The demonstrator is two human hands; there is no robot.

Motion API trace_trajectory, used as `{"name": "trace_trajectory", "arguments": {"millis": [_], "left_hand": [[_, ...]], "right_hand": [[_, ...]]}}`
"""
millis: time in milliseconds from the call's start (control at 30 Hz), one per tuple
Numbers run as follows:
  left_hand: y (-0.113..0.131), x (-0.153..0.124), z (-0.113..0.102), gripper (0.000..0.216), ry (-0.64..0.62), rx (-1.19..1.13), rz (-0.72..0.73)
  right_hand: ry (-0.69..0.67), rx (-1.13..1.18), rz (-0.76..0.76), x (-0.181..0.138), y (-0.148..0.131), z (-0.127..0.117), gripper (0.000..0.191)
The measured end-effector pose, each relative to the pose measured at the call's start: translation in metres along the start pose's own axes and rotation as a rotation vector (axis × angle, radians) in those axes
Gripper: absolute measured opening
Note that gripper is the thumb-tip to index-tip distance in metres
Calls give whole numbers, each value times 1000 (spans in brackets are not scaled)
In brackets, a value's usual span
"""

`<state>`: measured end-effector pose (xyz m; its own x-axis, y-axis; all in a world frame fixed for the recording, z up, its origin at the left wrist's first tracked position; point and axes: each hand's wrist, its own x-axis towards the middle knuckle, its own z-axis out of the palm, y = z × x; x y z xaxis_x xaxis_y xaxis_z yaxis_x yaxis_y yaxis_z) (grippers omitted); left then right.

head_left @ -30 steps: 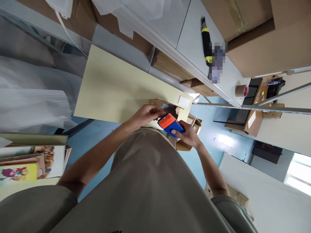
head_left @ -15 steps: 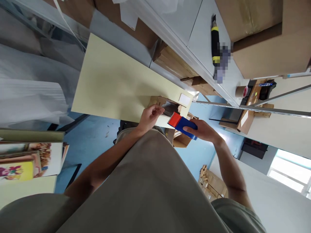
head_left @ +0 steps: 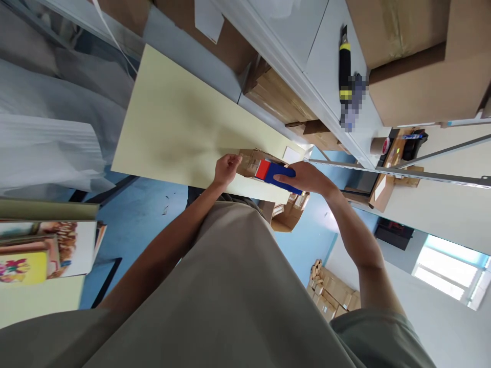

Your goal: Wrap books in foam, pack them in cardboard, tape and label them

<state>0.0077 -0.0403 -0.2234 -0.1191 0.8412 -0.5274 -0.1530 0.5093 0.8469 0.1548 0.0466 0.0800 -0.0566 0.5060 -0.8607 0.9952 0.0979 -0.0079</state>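
Observation:
My right hand (head_left: 307,179) is closed round a red and blue tape dispenser (head_left: 273,173) and holds it against a small cardboard box (head_left: 253,160). The box lies on the near edge of a pale yellow board (head_left: 180,128). My left hand (head_left: 226,168) is at the box's left end, its fingers curled and pressed on the cardboard. My grey-green shirt fills the lower part of the view.
A black and yellow utility knife (head_left: 344,61) lies on the grey shelf (head_left: 322,46) beside large cardboard cartons (head_left: 418,66). A tape roll (head_left: 379,145) sits at the shelf's end. White foam sheets (head_left: 46,153) hang at left, printed pictures (head_left: 42,250) lower left, small boxes (head_left: 330,294) on the blue floor.
My right hand has carried the dispenser up and onto the box, from beside its near edge. The box's flaps, open before, now lie shut. My left hand slid to the box's left end.

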Motion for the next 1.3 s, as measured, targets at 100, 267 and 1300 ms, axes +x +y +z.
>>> {"name": "trace_trajectory", "arguments": {"millis": [100, 267, 1300], "left_hand": [[-11, 8, 8, 21, 14, 20, -23], [-28, 16, 26, 17, 24, 58, -38], [34, 5, 18, 85, -567, 467, 752]], "right_hand": [[0, -46, 1, 15, -4, 0, 69], [-24, -90, 31, 30, -4, 5, 69], [12, -270, 55, 19, -17, 19, 67]]}}
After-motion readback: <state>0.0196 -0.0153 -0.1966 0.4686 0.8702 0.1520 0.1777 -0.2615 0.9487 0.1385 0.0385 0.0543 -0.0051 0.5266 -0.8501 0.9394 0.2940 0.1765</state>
